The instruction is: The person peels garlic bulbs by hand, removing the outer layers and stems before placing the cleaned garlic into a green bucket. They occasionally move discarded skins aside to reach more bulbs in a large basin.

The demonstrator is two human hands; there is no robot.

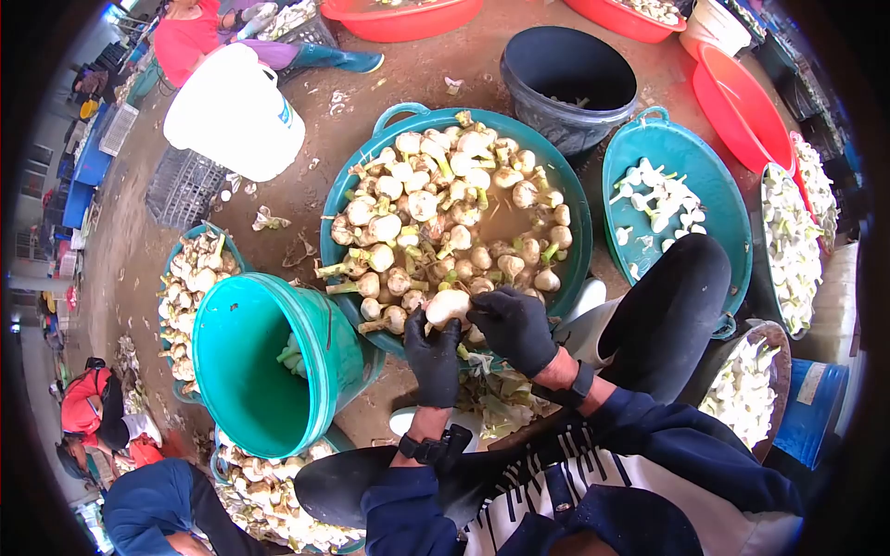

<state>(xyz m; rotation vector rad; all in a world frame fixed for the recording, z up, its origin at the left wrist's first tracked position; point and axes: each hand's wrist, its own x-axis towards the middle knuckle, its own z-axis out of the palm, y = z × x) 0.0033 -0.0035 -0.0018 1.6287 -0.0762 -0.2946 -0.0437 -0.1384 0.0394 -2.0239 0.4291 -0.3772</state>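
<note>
A pale garlic bulb (449,309) is held in the fingers of my left hand (434,363), which wears a black glove. My right hand (514,329), gloved too, is closed with its fingertips close against the bulb's right side; whether it pinches skin there is hidden. Both hands are over the near rim of a wide teal tub (580,222). Inside that tub, many unpeeled garlic bulbs (422,206) with green stem stubs lie in brownish water. Leafy peelings (505,403) are heaped below my hands, between my legs.
A green bucket (320,315) stands left, a black bucket (570,88) behind. On the right, a teal basin (723,176) holds peeled white garlic. A white bucket (232,111) rests on a dark crate (184,190). Co-workers sit nearby, one in a red top (184,42).
</note>
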